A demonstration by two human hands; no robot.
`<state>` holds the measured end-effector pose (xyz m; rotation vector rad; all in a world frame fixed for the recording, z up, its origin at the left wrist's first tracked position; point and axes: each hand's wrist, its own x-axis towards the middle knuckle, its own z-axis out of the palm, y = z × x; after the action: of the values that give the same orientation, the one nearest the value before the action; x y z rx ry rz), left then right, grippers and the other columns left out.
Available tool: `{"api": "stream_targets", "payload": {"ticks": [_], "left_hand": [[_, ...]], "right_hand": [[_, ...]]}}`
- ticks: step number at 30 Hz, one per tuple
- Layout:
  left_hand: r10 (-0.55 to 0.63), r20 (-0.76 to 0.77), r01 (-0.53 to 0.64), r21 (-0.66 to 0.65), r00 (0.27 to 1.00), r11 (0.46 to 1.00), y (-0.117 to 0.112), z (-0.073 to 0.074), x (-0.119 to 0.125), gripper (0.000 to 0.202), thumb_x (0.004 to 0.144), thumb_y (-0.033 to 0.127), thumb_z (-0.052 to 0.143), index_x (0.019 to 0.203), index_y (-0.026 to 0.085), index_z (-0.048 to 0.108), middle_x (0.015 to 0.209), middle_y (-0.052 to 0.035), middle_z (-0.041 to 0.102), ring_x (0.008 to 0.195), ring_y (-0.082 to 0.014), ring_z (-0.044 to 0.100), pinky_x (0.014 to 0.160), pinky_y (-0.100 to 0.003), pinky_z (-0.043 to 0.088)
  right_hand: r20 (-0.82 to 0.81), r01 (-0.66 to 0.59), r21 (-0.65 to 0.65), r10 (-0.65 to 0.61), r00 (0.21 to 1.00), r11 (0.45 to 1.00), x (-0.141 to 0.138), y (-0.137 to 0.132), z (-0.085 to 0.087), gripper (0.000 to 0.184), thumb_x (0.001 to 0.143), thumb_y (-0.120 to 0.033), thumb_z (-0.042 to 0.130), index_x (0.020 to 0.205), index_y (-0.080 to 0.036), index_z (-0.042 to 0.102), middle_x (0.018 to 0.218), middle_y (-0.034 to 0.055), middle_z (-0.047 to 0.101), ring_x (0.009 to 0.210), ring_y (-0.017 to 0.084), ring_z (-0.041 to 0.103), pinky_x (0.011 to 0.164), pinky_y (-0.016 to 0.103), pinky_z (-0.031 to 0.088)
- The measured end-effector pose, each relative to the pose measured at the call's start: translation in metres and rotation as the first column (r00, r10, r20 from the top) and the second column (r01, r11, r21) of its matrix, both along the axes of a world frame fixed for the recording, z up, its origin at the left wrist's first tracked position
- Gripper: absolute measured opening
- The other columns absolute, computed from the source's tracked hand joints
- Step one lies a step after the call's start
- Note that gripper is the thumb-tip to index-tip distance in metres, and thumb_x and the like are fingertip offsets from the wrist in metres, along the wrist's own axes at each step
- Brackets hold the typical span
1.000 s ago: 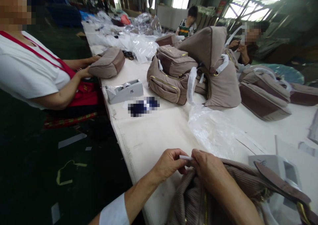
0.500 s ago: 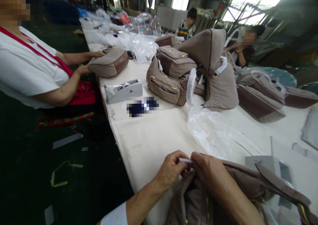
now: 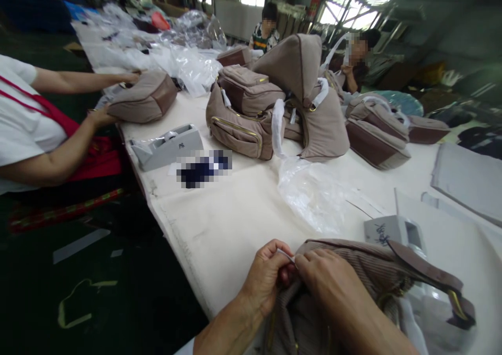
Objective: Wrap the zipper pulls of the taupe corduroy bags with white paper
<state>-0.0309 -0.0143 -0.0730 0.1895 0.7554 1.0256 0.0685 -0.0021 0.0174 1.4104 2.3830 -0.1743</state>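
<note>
A taupe ribbed handbag (image 3: 376, 261) was held over the near right part of the counter (image 3: 219, 240). A small white strip (image 3: 285, 255) was pinched just above it in a narrow grip by the left hand (image 3: 266, 279), while the right hand (image 3: 333, 284) was closed on the bag's upper edge. Clear plastic (image 3: 309, 195) was spread farther along the counter, with a grey tape dispenser (image 3: 167, 147) to its left. Taupe bags (image 3: 239, 127) were piled beyond, and another bag (image 3: 141, 99) was held at far left by a co-worker's hands (image 3: 101, 117).
</note>
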Motion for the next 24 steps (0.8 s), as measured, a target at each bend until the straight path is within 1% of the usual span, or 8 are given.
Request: {"api": "stream_targets", "payload": {"ticks": [2,5,8,10,14,18,21,24], "left_hand": [[-0.051,0.043,0.052,-0.040,0.998,0.998,0.000,-0.001,-0.002,0.016,0.052,0.015,0.058,0.067,0.017,0.052,0.044,0.0054,0.051,0.038,-0.0044,0.038,0.040,-0.015,0.025],[-0.108,0.077,0.110,-0.023,0.991,0.994,0.002,-0.004,-0.008,0.015,0.050,0.015,0.058,0.065,0.016,0.053,0.047,0.0040,0.053,0.041,-0.0057,0.044,0.042,-0.015,0.029],[-0.199,0.085,0.199,0.009,0.976,0.980,0.007,-0.008,-0.014,0.019,0.059,0.032,0.056,0.067,0.015,0.054,0.052,-0.0002,0.057,0.044,-0.0092,0.050,0.044,-0.019,0.038],[-0.282,0.013,0.281,0.020,0.959,0.959,0.013,-0.009,-0.017,0.026,0.064,0.040,0.055,0.074,0.016,0.054,0.053,-0.0010,0.058,0.043,-0.0119,0.052,0.043,-0.021,0.040],[-0.405,-0.186,0.425,0.079,0.895,0.902,0.025,-0.011,-0.023,0.035,0.059,0.032,0.069,0.086,0.017,0.053,0.054,0.0008,0.060,0.040,-0.0121,0.052,0.040,-0.020,0.040],[-0.532,-0.282,0.580,0.124,0.799,0.805,0.028,-0.018,-0.031,0.029,0.064,0.036,0.070,0.077,0.013,0.058,0.056,-0.0008,0.059,0.041,-0.0097,0.051,0.041,-0.018,0.038],[-0.540,-0.360,0.614,0.130,0.761,0.779,0.028,-0.027,-0.032,0.025,0.068,0.035,0.068,0.072,0.013,0.057,0.050,0.0020,0.054,0.039,-0.0077,0.046,0.040,-0.017,0.031],[-0.570,-0.339,0.642,0.159,0.749,0.750,0.028,-0.030,-0.029,0.028,0.071,0.039,0.066,0.067,0.013,0.056,0.047,0.0039,0.048,0.038,-0.0059,0.037,0.041,-0.018,0.025]], "right_hand": [[0.093,-0.003,0.009,0.002,0.996,1.000,-0.004,-0.004,-0.001,0.022,0.078,-0.001,0.049,0.081,-0.015,0.066,0.082,0.0088,0.069,0.079,0.025,0.064,0.067,0.032,0.044],[0.133,-0.011,0.029,0.007,0.991,1.000,-0.007,-0.007,-0.002,0.021,0.079,-0.002,0.049,0.081,-0.015,0.065,0.083,0.0079,0.069,0.079,0.025,0.064,0.068,0.033,0.044],[0.142,-0.037,0.059,0.028,0.989,0.998,-0.007,-0.008,-0.005,0.020,0.079,-0.002,0.048,0.081,-0.015,0.064,0.081,0.0082,0.069,0.077,0.024,0.064,0.066,0.032,0.043],[0.139,-0.071,0.074,0.060,0.989,0.995,-0.006,-0.008,-0.008,0.019,0.079,-0.002,0.049,0.080,-0.014,0.064,0.080,0.0085,0.068,0.075,0.023,0.063,0.065,0.032,0.043],[0.105,-0.123,0.126,0.110,0.988,0.984,-0.002,-0.008,-0.014,0.014,0.078,-0.005,0.052,0.078,-0.013,0.063,0.076,0.0092,0.067,0.072,0.024,0.063,0.063,0.033,0.043],[0.082,-0.128,0.128,0.118,0.990,0.983,-0.001,-0.011,-0.015,0.011,0.078,-0.006,0.054,0.081,-0.011,0.063,0.077,0.0113,0.067,0.070,0.025,0.063,0.062,0.035,0.045],[0.073,-0.163,0.106,0.156,0.985,0.981,-0.003,-0.013,-0.018,0.011,0.079,-0.006,0.052,0.078,-0.010,0.062,0.076,0.0115,0.067,0.068,0.023,0.062,0.063,0.036,0.047],[0.016,-0.184,0.146,0.184,0.983,0.972,-0.005,-0.012,-0.024,0.014,0.081,-0.008,0.050,0.072,-0.012,0.060,0.073,0.0095,0.066,0.064,0.020,0.059,0.062,0.035,0.048]]}}
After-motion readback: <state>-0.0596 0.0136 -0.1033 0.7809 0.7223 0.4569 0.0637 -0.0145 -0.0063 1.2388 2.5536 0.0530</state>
